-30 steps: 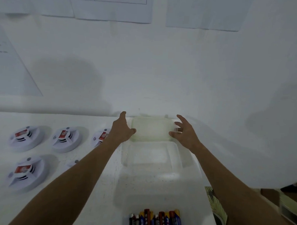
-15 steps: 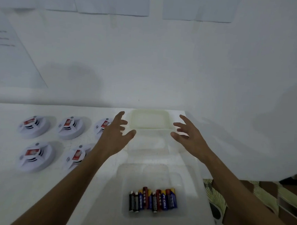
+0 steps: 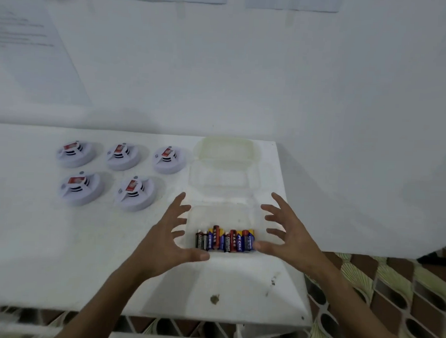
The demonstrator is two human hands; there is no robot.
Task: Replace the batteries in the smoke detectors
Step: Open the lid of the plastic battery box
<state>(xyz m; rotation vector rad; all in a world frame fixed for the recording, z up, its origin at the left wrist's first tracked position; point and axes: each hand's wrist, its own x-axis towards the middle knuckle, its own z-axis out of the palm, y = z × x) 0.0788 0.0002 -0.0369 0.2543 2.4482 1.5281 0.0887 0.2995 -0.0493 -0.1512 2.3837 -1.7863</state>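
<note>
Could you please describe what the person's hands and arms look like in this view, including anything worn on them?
Both forearms are bare up to the frame's bottom edge, with no sleeves in sight. The left hand and the right hand wear no gloves, and no watch or bracelet shows at either wrist. The picture is too soft to confirm or rule out a ring on the fingers. No tools, straps or markings are visible on them.

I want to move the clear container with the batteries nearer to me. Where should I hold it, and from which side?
Probably by its two short side walls, one hand from each side. The clear container is wide, shallow and open-topped, and the batteries lie loose inside, so keep it level. The left hand and right hand already flank it, open.
</note>
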